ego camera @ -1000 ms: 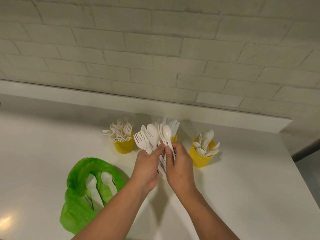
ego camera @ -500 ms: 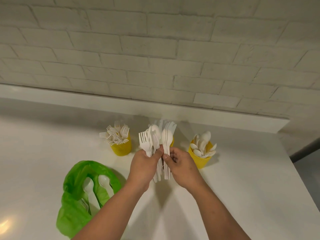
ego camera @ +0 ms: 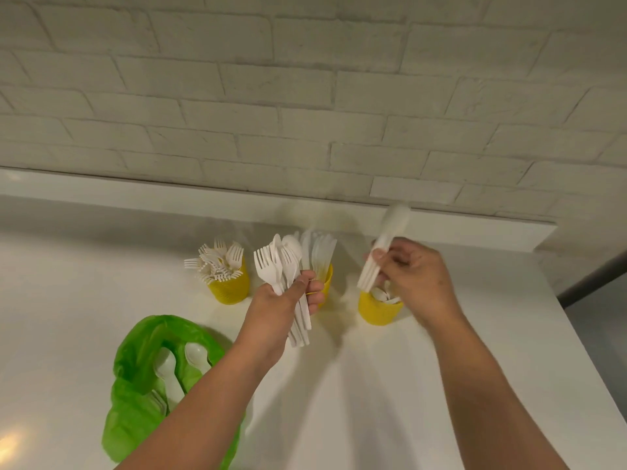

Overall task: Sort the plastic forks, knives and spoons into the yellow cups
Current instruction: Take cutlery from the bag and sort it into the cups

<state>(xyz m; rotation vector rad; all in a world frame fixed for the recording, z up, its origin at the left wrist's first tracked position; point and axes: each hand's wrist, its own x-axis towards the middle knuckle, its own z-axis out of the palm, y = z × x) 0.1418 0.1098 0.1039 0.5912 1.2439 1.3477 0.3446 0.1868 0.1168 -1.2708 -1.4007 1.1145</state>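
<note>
Three yellow cups stand in a row on the white counter. The left cup [ego camera: 230, 288] is full of forks, the middle cup [ego camera: 326, 278] holds knives, and the right cup [ego camera: 379, 308] holds spoons. My left hand [ego camera: 283, 305] grips a bundle of white forks and spoons [ego camera: 281, 266] in front of the middle cup. Just above the right cup, my right hand [ego camera: 412, 274] pinches a few white spoons [ego camera: 385, 247], bowls up and blurred, handles pointing down at the cup.
A crumpled green plastic bag [ego camera: 142, 374] lies at the front left with a few more white spoons on it. A raised white ledge [ego camera: 237, 201] and a brick wall back the counter. The counter's right edge [ego camera: 583, 351] drops off beyond the spoon cup.
My right hand has pulled a few spoons out of the bundle and carried them right, over the spoon cup. The left hand keeps the rest in place.
</note>
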